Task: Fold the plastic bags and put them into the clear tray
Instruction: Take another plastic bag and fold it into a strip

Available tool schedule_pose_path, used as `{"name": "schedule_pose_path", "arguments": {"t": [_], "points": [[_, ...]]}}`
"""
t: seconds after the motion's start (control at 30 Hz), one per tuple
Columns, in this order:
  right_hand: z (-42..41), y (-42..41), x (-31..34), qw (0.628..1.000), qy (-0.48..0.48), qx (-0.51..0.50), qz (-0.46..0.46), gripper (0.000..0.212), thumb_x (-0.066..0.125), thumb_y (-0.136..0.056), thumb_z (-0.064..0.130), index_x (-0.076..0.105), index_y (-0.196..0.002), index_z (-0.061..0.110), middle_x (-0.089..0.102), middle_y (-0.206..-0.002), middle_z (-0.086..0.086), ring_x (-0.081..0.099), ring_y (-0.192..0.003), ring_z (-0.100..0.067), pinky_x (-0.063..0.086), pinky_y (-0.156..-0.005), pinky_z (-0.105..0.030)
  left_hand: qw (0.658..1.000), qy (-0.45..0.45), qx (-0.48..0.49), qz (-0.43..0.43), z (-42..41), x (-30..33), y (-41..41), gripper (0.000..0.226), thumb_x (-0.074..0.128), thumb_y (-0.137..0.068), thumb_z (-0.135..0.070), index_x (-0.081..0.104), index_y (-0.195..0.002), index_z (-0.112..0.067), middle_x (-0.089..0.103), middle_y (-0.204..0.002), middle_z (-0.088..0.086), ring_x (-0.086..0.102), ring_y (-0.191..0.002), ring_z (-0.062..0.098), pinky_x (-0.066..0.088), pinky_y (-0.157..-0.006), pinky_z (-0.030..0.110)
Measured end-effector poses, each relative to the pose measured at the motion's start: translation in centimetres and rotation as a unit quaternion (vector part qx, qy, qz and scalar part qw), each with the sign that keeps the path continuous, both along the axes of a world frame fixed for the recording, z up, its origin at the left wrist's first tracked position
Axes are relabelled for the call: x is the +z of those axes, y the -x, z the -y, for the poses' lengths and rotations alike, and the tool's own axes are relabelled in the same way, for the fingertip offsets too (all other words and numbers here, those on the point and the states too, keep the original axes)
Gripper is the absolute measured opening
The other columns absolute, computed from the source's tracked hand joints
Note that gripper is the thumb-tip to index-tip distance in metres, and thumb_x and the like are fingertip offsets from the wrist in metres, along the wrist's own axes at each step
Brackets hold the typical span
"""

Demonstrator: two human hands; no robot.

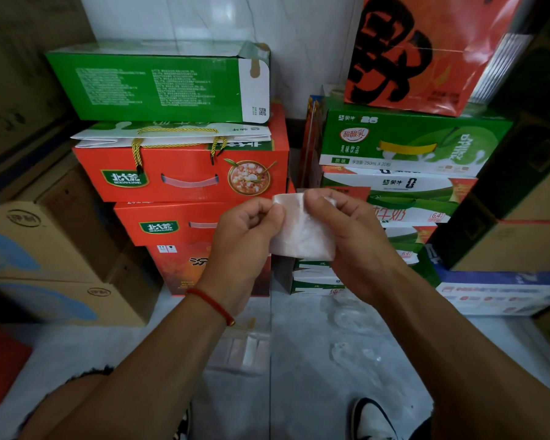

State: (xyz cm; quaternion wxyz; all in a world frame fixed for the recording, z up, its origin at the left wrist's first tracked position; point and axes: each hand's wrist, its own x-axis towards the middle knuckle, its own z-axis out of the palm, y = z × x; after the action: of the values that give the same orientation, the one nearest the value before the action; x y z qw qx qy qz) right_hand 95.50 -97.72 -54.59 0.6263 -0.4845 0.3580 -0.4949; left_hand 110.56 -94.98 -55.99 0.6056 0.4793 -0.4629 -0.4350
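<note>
Stacked red and green cartons [185,173] fill the far side while both hands, left hand [245,239] and right hand [353,236], pinch a folded plastic bag [302,230] held above the clear tray [242,350] on the floor.

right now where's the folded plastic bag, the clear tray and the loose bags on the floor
folded plastic bag [302,231]: head view, middle of its flat face, between the hands
clear tray [243,352]: head view, on its near wall, on the floor
loose bags [351,315]: head view, on the crumpled clear film
</note>
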Motion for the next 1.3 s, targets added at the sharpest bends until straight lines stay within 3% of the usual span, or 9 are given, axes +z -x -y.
{"name": "schedule_pose_path", "arguments": {"t": [0.13, 0.23, 0.33, 0.53, 0.73, 0.9, 1.1, 1.23, 1.3], "points": [[0.1, 0.5, 0.6, 0.999, -0.021, 0.040, 0.004, 0.050, 0.059, -0.095, 0.040, 0.071, -0.121, -0.001, 0.073, -0.119, -0.021, 0.071, -0.110, -0.037, 0.060, -0.094, -0.049, 0.998, -0.021, 0.005, -0.060, -0.1, 0.6, 0.0, 0.022, 0.057, -0.102, -0.013, 0.071, -0.086, -0.012, 0.071, -0.084, 0.001, 0.061, -0.082, 0.015, 0.052, -0.078, 0.033], [0.1, 1.0, 0.5, 0.999, 0.012, -0.023, -0.044, 0.028, 0.067, -0.092, 0.034, 0.076, -0.104, 0.010, 0.075, -0.102, -0.008, 0.069, -0.095, -0.026, 0.061, -0.077, -0.036, 0.997, -0.025, 0.012, -0.075, -0.1, 0.9, -0.3, 0.023, 0.055, -0.103, -0.013, 0.069, -0.085, -0.013, 0.070, -0.083, -0.003, 0.062, -0.082, 0.014, 0.052, -0.080, 0.037], [0.0, 1.1, 0.2, 0.992, 0.064, -0.068, -0.086, 0.010, 0.068, -0.098, 0.017, 0.075, -0.096, 0.011, 0.075, -0.088, 0.000, 0.069, -0.084, -0.014, 0.058, -0.075, -0.032, 0.997, -0.023, -0.005, -0.072, -0.2, 0.9, -0.3, 0.019, 0.055, -0.103, -0.013, 0.070, -0.094, -0.007, 0.071, -0.091, 0.003, 0.061, -0.088, 0.017, 0.051, -0.084, 0.039], [-0.5, 1.3, 0.7, 0.983, 0.137, -0.058, -0.103, 0.009, 0.068, -0.097, 0.012, 0.077, -0.100, 0.010, 0.078, -0.098, -0.004, 0.071, -0.093, -0.015, 0.059, -0.087, -0.031, 0.996, 0.019, -0.086, 0.019, -0.5, 1.1, -1.0, 0.017, 0.059, -0.100, -0.017, 0.073, -0.095, -0.008, 0.068, -0.088, 0.007, 0.059, -0.085, 0.017, 0.049, -0.081, 0.037], [-1.1, 1.5, 1.3, 0.978, 0.180, -0.026, -0.102, 0.015, 0.070, -0.092, 0.010, 0.076, -0.105, 0.006, 0.078, -0.102, -0.010, 0.072, -0.092, -0.014, 0.059, -0.084, -0.026, 0.988, 0.068, -0.100, 0.094, -1.1, 1.9, -1.2, 0.018, 0.060, -0.097, -0.015, 0.073, -0.102, -0.004, 0.075, -0.093, 0.004, 0.066, -0.088, 0.010, 0.055, -0.080, 0.023], [-1.3, 2.0, 1.4, 0.971, 0.194, 0.017, -0.140, 0.032, 0.068, -0.089, 0.026, 0.075, -0.117, 0.013, 0.076, -0.111, -0.008, 0.069, -0.107, -0.025, 0.059, -0.091, -0.034, 0.990, 0.060, -0.114, 0.059, -1.2, 2.3, -1.3, 0.022, 0.069, -0.083, -0.023, 0.069, -0.101, -0.011, 0.077, -0.088, 0.006, 0.070, -0.084, 0.015, 0.056, -0.075, 0.024], [-1.4, 2.4, 1.4, 0.966, 0.194, 0.092, -0.147, 0.030, 0.063, -0.096, 0.025, 0.075, -0.122, 0.016, 0.071, -0.126, -0.006, 0.065, -0.122, -0.024, 0.055, -0.103, -0.039, 0.987, 0.026, -0.153, -0.044, -1.2, 2.3, -1.2, 0.035, 0.072, -0.076, -0.017, 0.048, -0.100, -0.010, 0.076, -0.088, 0.017, 0.068, -0.082, 0.029, 0.056, -0.069, 0.030], [-1.5, 2.4, 1.3, 0.973, 0.177, 0.095, -0.114, 0.021, 0.067, -0.092, 0.028, 0.078, -0.106, 0.017, 0.074, -0.114, -0.003, 0.067, -0.112, -0.023, 0.057, -0.094, -0.035, 0.981, 0.011, -0.173, -0.083, -1.3, 2.2, -0.9, 0.033, 0.070, -0.076, -0.014, 0.043, -0.095, -0.013, 0.069, -0.089, 0.022, 0.064, -0.076, 0.023, 0.053, -0.064, 0.026], [-1.5, 2.1, 1.3, 0.981, 0.155, 0.079, -0.082, 0.016, 0.071, -0.088, 0.028, 0.077, -0.100, 0.018, 0.075, -0.106, -0.001, 0.068, -0.100, -0.018, 0.056, -0.086, -0.031, 0.982, 0.000, -0.165, -0.095, -1.3, 2.0, -0.5, 0.025, 0.067, -0.081, -0.010, 0.048, -0.096, -0.011, 0.069, -0.082, 0.016, 0.065, -0.070, 0.019, 0.054, -0.061, 0.024]]}}
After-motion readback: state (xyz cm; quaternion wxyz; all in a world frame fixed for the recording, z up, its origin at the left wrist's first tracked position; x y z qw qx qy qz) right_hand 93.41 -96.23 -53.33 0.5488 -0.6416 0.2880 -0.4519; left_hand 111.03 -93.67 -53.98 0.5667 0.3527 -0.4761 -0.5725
